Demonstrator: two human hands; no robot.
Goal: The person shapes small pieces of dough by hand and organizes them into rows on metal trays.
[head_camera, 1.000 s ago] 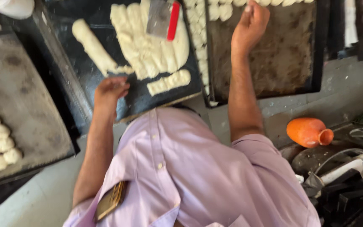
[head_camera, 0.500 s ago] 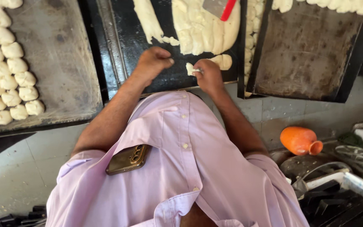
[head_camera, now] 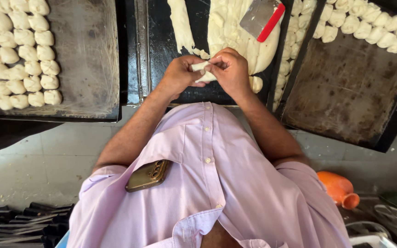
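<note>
Dough piece [head_camera: 203, 71] lengthwise between left hand [head_camera: 180, 76] and right hand [head_camera: 230, 71], both grips pinching it.

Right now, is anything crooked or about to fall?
Two things look a bit off. The phone sticks halfway out of the shirt pocket, tilted, and could slip out. The right baking tray sits slanted, while the left tray lies straight. The hands pinch a dough piece normally.

One view only, taken from the head and aimed steeply down along the lilac shirt [head_camera: 217, 183]. The hands are seen close, at the dark tray [head_camera: 171, 50]; floor tiles [head_camera: 33, 160] are caught below.
</note>
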